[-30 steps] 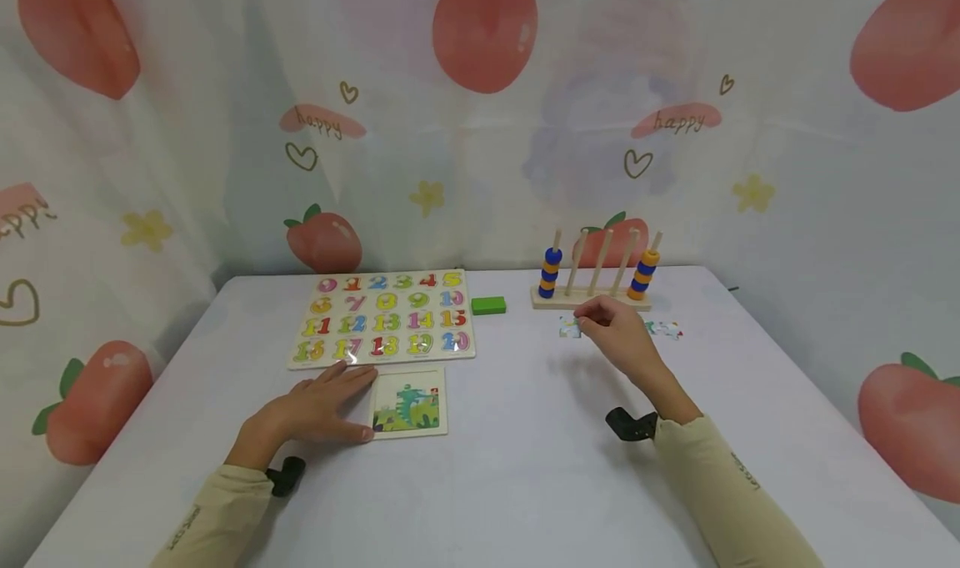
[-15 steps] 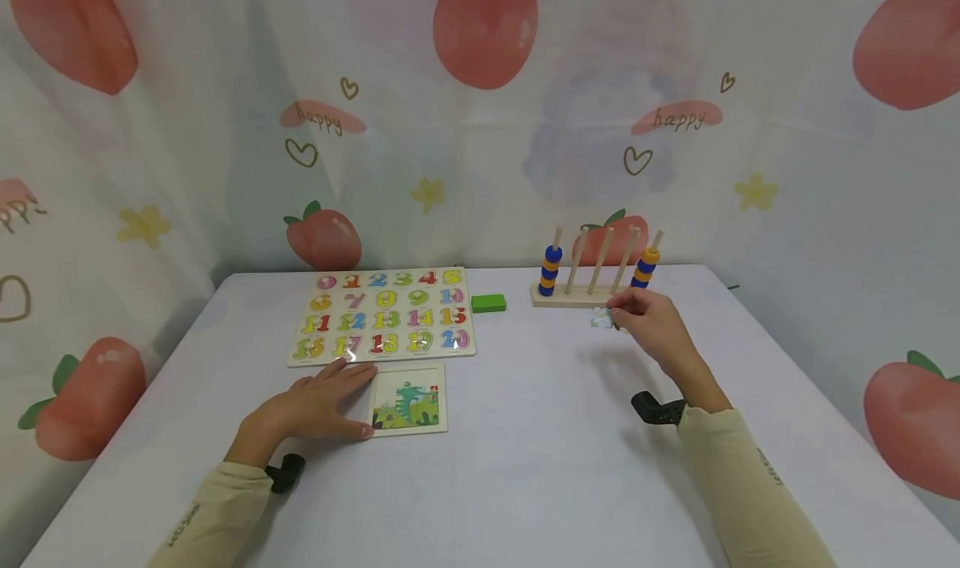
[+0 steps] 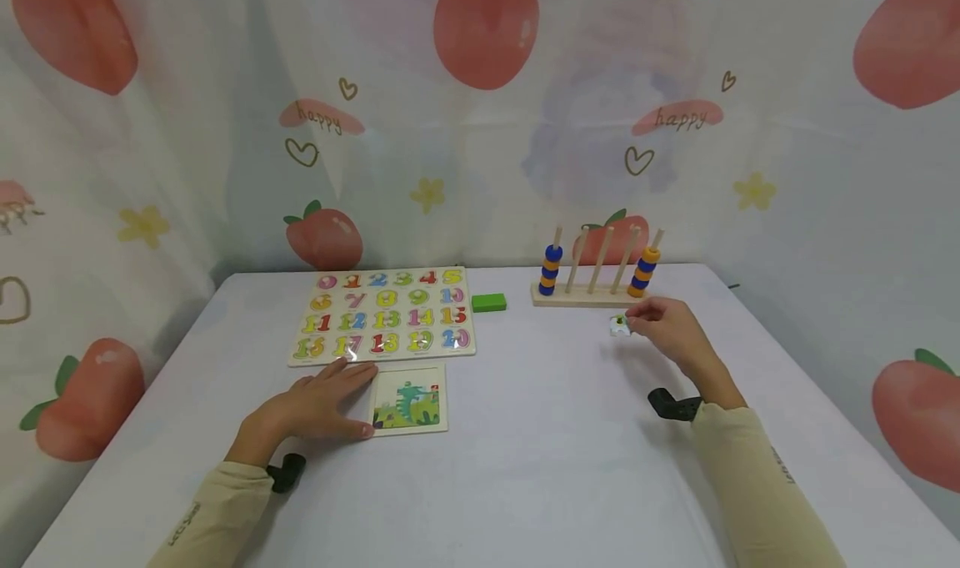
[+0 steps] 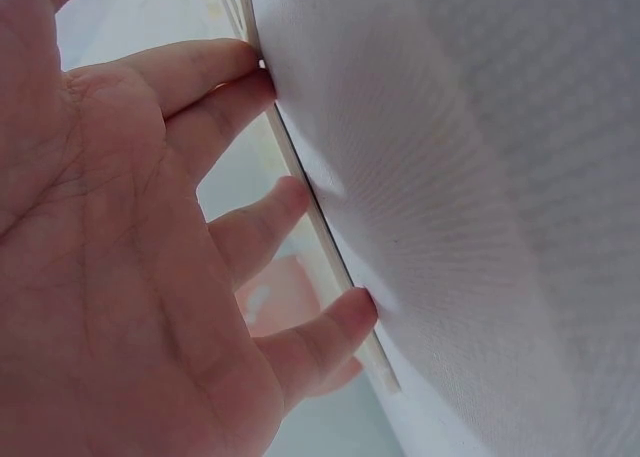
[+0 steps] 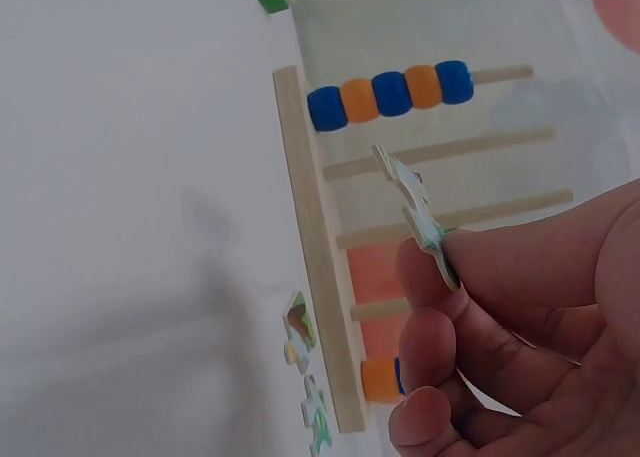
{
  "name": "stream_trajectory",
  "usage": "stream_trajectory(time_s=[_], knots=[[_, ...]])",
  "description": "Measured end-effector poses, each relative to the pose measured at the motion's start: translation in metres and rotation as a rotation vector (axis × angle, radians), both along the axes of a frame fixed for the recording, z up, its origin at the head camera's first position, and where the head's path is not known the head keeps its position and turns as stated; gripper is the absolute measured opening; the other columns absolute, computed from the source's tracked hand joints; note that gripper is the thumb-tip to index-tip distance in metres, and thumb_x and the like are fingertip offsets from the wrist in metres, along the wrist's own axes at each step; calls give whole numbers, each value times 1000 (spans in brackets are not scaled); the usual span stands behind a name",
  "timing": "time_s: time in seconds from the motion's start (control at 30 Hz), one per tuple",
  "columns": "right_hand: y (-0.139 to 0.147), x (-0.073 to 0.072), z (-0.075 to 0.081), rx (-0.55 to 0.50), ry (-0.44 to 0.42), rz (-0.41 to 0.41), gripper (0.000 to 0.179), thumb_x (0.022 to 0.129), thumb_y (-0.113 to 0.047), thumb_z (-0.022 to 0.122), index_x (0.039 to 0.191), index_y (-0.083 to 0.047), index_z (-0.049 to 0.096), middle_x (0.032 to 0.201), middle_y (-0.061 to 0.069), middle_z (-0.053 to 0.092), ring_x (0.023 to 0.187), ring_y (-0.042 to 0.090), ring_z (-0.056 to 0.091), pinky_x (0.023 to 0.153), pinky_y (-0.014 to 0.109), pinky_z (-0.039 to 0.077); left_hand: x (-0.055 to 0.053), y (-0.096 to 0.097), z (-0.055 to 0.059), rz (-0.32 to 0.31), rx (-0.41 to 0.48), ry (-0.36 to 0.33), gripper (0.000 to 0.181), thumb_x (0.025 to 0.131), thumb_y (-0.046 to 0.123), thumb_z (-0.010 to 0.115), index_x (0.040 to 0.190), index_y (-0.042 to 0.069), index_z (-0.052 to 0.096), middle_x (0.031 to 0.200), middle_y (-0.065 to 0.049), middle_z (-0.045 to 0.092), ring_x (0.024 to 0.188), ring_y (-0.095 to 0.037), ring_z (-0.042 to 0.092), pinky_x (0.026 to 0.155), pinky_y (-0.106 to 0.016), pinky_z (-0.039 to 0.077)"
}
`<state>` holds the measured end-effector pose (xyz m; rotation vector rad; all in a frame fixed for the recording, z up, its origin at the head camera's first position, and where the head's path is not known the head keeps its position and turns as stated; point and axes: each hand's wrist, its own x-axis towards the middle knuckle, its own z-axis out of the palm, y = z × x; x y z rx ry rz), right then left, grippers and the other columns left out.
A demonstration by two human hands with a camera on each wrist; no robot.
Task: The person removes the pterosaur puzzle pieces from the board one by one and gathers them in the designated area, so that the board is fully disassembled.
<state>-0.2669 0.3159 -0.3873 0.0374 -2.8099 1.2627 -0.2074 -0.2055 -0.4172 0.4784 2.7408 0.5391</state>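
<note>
My right hand pinches a jigsaw piece between thumb and index finger, raised above the table in front of the bead stand. In the right wrist view the piece shows nearly edge-on. Two more jigsaw pieces lie by the stand's base, one with brown and green and one with green; the hand hides them in the head view. My left hand lies with spread fingers at the left edge of the dinosaur puzzle tray. Its fingertips reach the lower edge of the number board.
The number puzzle board, filled with coloured numerals, lies behind the tray at the left. A green block sits between it and the bead stand. Blue and orange beads fill the stand's outer pegs. A printed curtain hangs behind the table.
My right hand has moved right with the jigsaw piece, which has turned in the fingers. The left hand has stayed on the tray's edge.
</note>
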Motion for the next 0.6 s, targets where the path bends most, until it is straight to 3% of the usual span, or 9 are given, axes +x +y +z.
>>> stream_trajectory(time_s=[0.2, 0.6], knots=[[9, -3, -6, 13, -45, -3, 27, 108, -12, 62, 122, 12, 64, 116, 25, 68, 104, 36, 60, 86, 38, 52, -1, 0, 1, 0, -10, -5, 100, 87, 47, 88, 168, 13, 38, 173, -14, 32, 161, -46, 11, 122, -77, 14], [22, -9, -21, 80, -102, -33, 27, 107, -15, 62, 120, 8, 68, 114, 21, 68, 102, 34, 53, 81, 38, 47, -3, 1, -2, 14, -18, -22, 101, 86, 48, 88, 168, 15, 37, 174, -13, 31, 161, -45, 9, 122, -76, 12]])
